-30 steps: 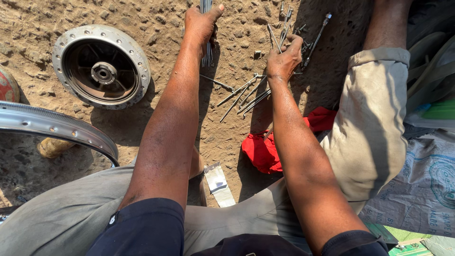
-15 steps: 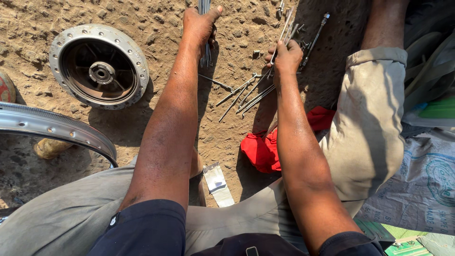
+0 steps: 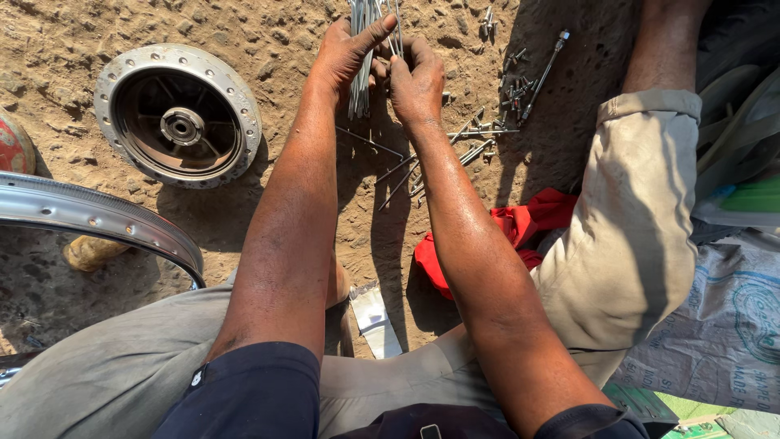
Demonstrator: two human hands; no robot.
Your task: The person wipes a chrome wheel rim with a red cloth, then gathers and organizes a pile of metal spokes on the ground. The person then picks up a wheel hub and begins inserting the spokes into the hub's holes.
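The ground [image 3: 268, 16] was dry, pebbled dirt, and the person sat on it with legs in grey-beige trousers [image 3: 634, 236] spread to either side. At the left edge lay a curved chrome wheel rim [image 3: 97, 215], only partly in view. Beyond it, flat on the dirt and apart from the rim, sat a round metal wheel hub [image 3: 179, 114] with a ring of small holes around its flange. A red cloth [image 3: 520, 232] lay crumpled against the right leg, with a printed sack [image 3: 715, 325] just beside it at the right edge. Both hands met at the top centre. The left hand [image 3: 345, 53] had its grip closed around a bundle of thin metal spokes [image 3: 361, 49], thumb stretched across them; the bundle ran out of the top of the view. The right hand [image 3: 416, 81] pinched narrowly at the same bundle, fingers touching the left thumb. Loose spokes [image 3: 479, 134] and small nipples [image 3: 516, 85] lay scattered on the dirt just right of the hands.
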